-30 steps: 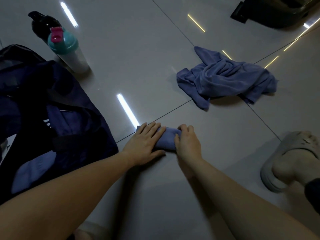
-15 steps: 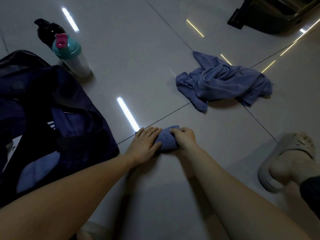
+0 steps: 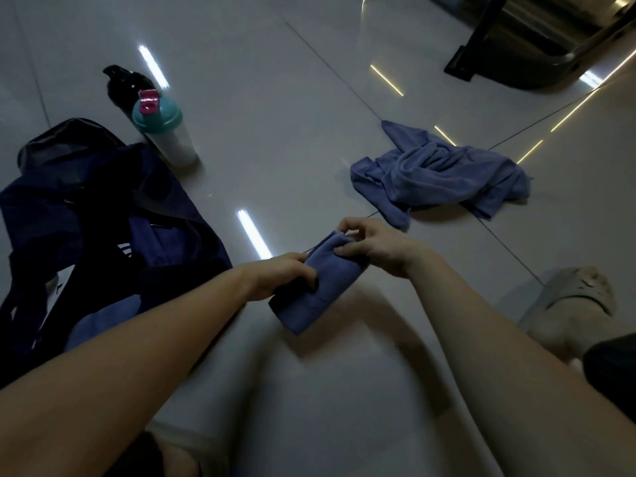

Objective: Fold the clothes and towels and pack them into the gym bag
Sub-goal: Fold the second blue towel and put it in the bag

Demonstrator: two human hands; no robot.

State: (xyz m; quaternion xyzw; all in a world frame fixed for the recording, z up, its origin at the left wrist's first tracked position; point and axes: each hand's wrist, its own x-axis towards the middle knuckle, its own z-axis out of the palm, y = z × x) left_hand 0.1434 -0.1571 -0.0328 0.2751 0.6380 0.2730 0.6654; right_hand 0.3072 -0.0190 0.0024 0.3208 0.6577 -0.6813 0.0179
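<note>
Now the left hand and right hand grip a small folded blue towel; a crumpled blue cloth at two o'clock waits unfolded.

No legible text. The gym bag at 9 o'clock carries white stripes, no lettering. The mark on its white tag is too small to read.

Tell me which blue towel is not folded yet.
The crumpled towel lying on the floor; the folded towel is held by the left hand and right hand.
</note>
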